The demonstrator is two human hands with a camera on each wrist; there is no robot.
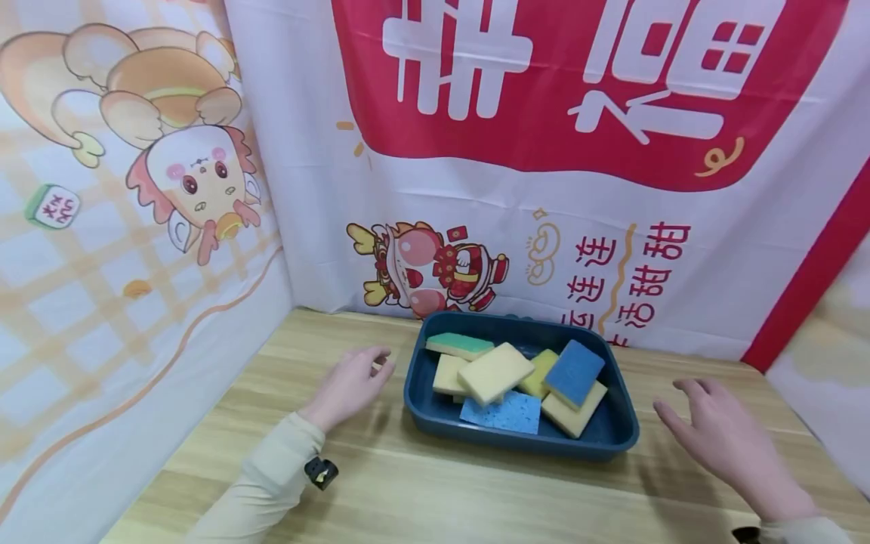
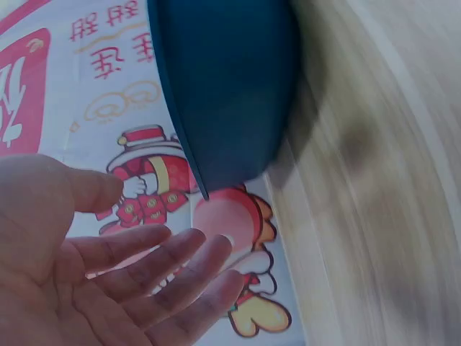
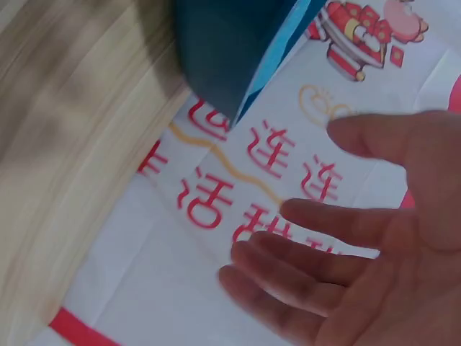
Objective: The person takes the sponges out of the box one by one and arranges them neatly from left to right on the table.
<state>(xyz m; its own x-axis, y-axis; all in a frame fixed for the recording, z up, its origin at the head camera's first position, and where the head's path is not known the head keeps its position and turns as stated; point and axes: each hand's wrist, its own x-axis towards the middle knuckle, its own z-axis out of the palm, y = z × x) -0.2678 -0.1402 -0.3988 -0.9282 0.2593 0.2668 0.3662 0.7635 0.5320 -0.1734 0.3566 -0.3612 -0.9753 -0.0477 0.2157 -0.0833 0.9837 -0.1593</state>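
A dark blue plastic bin [image 1: 516, 442] stands on the wooden table, holding several sponges. Among these are a cream sponge [image 1: 496, 372] on top, a green-topped sponge [image 1: 460, 344] at the back left, a blue sponge [image 1: 575, 373] at the right, a yellow sponge [image 1: 540, 372] and a flat light-blue sponge [image 1: 501, 413]. My left hand [image 1: 351, 385] hovers just left of the bin, apart from it, fingers loosely bent and holding nothing. To the bin's right hangs my right hand [image 1: 723, 438], also apart from it, with relaxed fingers. Both wrist views show bare palms beside the bin's outer wall.
Bare wood of the table [image 1: 435, 499] lies in front of the bin. A white printed cloth [image 1: 306, 189] with red lettering hangs right behind it. Another patterned cloth [image 1: 136, 317] borders the table on the left.
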